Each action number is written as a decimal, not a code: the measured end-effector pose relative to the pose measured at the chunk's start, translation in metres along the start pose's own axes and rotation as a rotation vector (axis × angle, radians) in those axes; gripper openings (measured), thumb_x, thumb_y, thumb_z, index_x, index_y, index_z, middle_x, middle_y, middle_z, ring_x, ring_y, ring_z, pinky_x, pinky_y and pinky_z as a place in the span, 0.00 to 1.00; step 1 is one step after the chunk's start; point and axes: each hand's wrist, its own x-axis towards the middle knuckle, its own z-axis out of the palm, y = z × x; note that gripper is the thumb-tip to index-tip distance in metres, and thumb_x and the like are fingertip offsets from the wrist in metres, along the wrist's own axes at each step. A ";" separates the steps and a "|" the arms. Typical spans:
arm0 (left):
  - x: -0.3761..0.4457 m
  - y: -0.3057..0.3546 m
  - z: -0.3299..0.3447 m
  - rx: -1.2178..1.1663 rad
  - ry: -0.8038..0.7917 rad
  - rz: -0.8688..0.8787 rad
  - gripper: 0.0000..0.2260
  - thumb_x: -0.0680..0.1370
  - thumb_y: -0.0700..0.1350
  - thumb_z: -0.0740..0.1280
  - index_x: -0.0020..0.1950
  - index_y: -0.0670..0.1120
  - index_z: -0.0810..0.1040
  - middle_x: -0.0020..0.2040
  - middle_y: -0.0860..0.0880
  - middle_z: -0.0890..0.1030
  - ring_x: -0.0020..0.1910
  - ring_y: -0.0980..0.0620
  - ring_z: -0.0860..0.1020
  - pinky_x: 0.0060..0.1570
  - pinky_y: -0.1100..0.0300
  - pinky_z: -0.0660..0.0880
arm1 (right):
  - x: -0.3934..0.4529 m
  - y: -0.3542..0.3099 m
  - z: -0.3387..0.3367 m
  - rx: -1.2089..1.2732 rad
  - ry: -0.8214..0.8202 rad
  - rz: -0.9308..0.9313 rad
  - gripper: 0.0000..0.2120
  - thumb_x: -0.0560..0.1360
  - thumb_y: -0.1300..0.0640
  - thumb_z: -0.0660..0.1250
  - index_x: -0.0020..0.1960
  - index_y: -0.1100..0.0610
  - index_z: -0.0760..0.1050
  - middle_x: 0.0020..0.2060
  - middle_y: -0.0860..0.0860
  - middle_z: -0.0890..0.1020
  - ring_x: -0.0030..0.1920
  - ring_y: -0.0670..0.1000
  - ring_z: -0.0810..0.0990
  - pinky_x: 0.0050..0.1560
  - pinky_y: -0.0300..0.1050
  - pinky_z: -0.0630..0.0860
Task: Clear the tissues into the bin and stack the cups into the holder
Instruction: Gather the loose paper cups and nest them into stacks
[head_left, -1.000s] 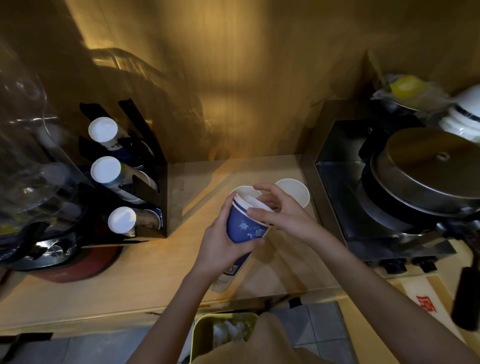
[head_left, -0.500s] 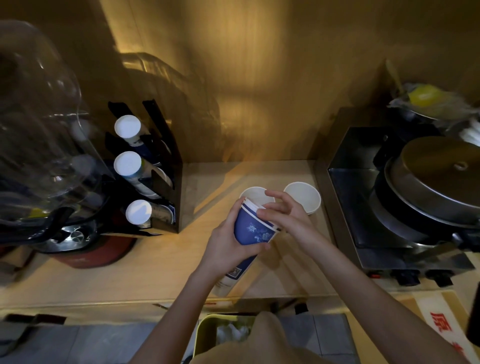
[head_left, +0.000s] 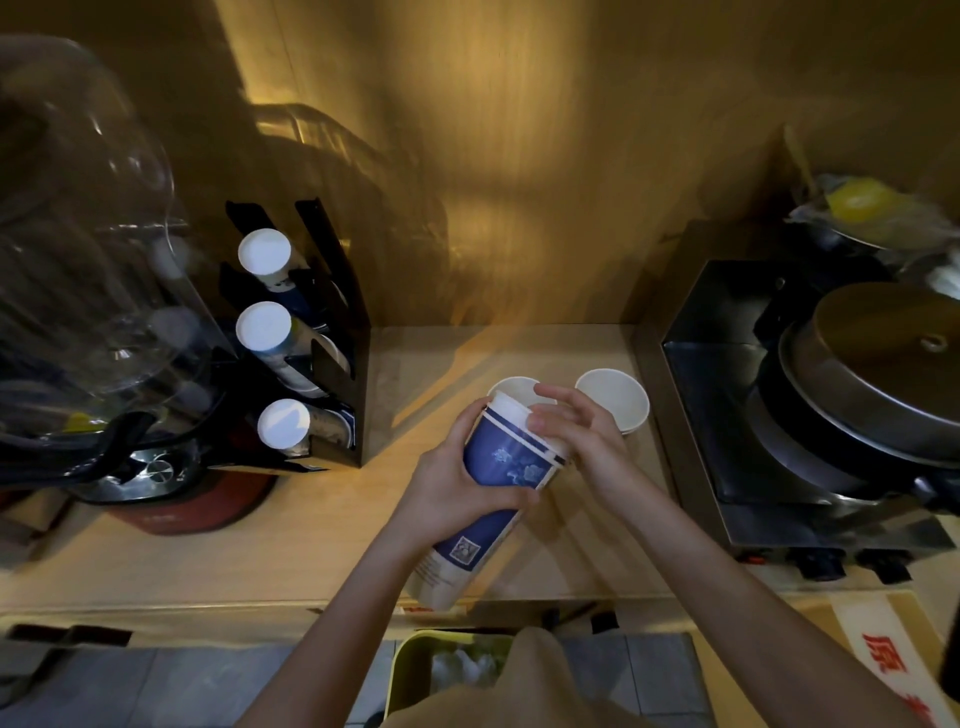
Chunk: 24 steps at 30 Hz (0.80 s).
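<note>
My left hand (head_left: 457, 480) grips a nested stack of blue paper cups (head_left: 501, 470), tilted over the counter. My right hand (head_left: 582, 434) rests with fingers spread on the stack's white rim. Two more white cups stand behind on the counter, one (head_left: 511, 387) partly hidden by the stack and one (head_left: 613, 400) to the right. The black cup holder (head_left: 332, 364) at the left holds three rows of cups with their white bottoms facing me. A yellow-green bin (head_left: 410, 670) with white tissues (head_left: 460, 667) inside sits below the counter edge.
A clear glass dispenser (head_left: 78, 249) on a dark base fills the left. A metal cooker with a round lid (head_left: 878, 374) stands at the right. The wooden counter (head_left: 260, 545) runs between them, backed by a wooden wall.
My hands keep hold of the blue cup stack; the right fingers have shifted onto its rim. The view has drifted slightly left.
</note>
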 end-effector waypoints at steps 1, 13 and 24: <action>-0.001 -0.001 -0.002 -0.060 -0.037 -0.036 0.45 0.61 0.50 0.79 0.70 0.61 0.57 0.54 0.54 0.79 0.49 0.55 0.80 0.50 0.56 0.79 | 0.001 -0.002 -0.003 0.020 0.018 -0.005 0.27 0.60 0.55 0.70 0.59 0.55 0.74 0.45 0.49 0.81 0.43 0.46 0.81 0.39 0.36 0.76; -0.006 -0.038 -0.020 -0.300 -0.011 -0.244 0.47 0.55 0.51 0.79 0.68 0.65 0.58 0.53 0.53 0.79 0.46 0.53 0.82 0.42 0.57 0.80 | 0.032 -0.062 -0.051 0.153 0.244 -0.190 0.44 0.51 0.41 0.78 0.62 0.60 0.74 0.58 0.60 0.79 0.57 0.56 0.78 0.58 0.52 0.73; -0.002 -0.044 -0.025 -0.410 0.119 -0.275 0.40 0.66 0.41 0.75 0.70 0.60 0.57 0.50 0.56 0.76 0.47 0.55 0.79 0.37 0.62 0.77 | 0.047 -0.032 -0.017 -0.689 0.175 -0.343 0.39 0.64 0.47 0.76 0.69 0.53 0.63 0.66 0.50 0.70 0.63 0.46 0.68 0.60 0.38 0.63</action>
